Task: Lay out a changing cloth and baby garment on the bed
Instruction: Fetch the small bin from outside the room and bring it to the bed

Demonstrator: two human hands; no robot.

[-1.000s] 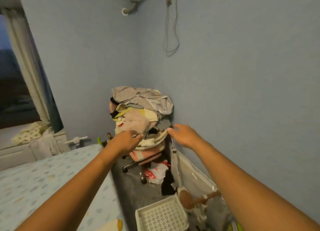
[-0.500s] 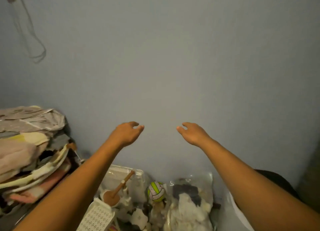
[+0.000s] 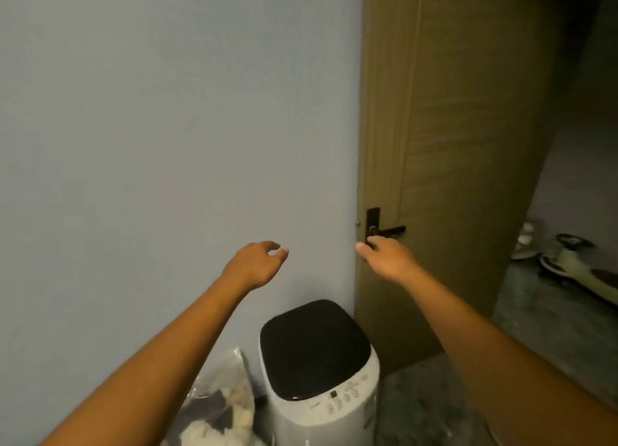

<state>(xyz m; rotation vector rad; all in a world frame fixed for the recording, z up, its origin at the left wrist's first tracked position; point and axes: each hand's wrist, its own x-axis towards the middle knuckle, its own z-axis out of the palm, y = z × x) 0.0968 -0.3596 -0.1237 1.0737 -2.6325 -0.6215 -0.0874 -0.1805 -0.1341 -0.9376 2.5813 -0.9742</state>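
Both my arms reach forward at chest height in front of a pale blue wall. My left hand [image 3: 255,263] is open, fingers loosely curled, holding nothing. My right hand [image 3: 388,256] is open too, palm down, just below the dark handle [image 3: 384,229] of a wooden door [image 3: 451,144]. No cloth, baby garment or bed is in view.
A small white washing machine [image 3: 321,395] with a black lid stands against the wall below my hands. A clear plastic bag [image 3: 217,409] of fabric lies to its left. The door stands ajar; beyond it a ride-on toy car [image 3: 575,268] sits on the dark floor.
My view has swung right, away from the clothes pile and the bed, past the bags on the floor to the door. Both hands stayed raised and empty.
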